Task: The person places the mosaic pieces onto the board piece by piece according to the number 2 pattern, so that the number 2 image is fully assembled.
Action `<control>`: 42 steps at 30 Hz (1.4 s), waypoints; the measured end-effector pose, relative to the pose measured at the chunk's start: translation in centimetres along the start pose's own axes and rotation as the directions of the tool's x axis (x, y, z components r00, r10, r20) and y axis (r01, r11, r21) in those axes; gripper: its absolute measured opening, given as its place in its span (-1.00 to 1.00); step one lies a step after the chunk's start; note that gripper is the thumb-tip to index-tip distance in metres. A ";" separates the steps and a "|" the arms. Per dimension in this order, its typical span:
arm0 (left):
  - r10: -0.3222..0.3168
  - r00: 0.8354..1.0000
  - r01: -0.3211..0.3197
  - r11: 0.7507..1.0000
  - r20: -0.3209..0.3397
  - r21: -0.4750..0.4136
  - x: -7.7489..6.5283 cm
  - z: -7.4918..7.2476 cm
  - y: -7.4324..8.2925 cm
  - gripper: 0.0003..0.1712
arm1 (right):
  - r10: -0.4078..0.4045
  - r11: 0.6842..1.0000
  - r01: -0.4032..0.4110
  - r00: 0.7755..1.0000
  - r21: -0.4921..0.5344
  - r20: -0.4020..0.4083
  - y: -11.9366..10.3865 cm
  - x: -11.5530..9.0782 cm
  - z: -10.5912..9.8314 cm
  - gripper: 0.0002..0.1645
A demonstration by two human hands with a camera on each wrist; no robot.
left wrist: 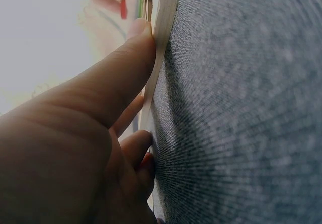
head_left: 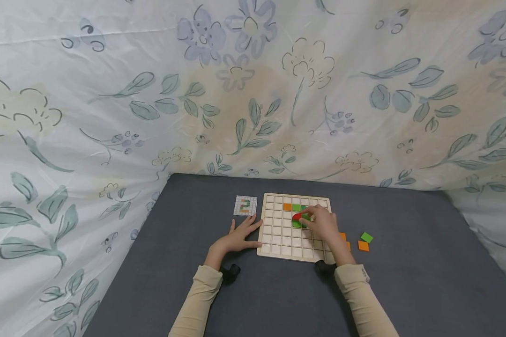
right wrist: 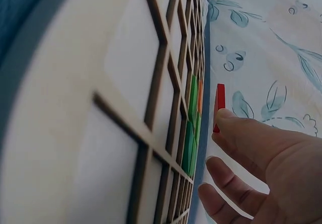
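A wooden grid board [head_left: 286, 257] lies on the dark table. My left hand [head_left: 236, 238] rests at its left side, thumb and fingers spread along the edge; the left wrist view shows the thumb [left wrist: 128, 65] against the rim. Over the board, my right hand [head_left: 323, 223] pinches a thin red tile [right wrist: 220, 100] between thumb and forefinger, raised off the grid. Below and behind it, an orange tile [head_left: 287, 207], a light green tile [head_left: 296, 207] and a darker green one sit in cells, with another green tile [head_left: 296, 224] lower down. The right hand partly hides this group.
A small printed pattern card [head_left: 245, 206] lies left of the board. To the right are a loose green tile [head_left: 366, 238] and an orange tile [head_left: 363, 245], with more orange pieces [head_left: 343, 236] partly behind the right wrist. A flowered cloth [head_left: 253, 131] hangs behind the table.
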State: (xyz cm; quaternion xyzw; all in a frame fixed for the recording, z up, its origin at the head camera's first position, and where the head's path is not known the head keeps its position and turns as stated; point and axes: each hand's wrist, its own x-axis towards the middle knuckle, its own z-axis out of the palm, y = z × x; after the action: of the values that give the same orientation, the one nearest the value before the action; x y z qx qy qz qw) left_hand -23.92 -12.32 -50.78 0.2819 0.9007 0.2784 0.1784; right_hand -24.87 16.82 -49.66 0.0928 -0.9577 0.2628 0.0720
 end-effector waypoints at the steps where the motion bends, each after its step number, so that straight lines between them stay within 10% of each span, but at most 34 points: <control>1: 0.000 1.000 0.000 1.000 0.001 0.000 0.0 0.0 0.0 -0.14 | 0.002 1.000 -0.002 1.000 -0.001 0.005 -0.1 0.0 0.1 -0.69; 42: -0.036 0.999 0.036 0.999 -0.002 0.012 0.2 0.2 -0.2 -0.13 | -0.018 1.000 0.019 0.999 -0.023 0.035 -1.7 0.1 2.1 -0.74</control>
State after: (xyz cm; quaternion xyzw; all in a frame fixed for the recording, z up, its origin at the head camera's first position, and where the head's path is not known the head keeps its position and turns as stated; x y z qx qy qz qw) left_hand -24.08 -12.23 -51.05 0.2666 0.9074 0.2701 0.1807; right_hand -24.82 14.26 -50.62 0.1055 -0.9609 0.2492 0.0590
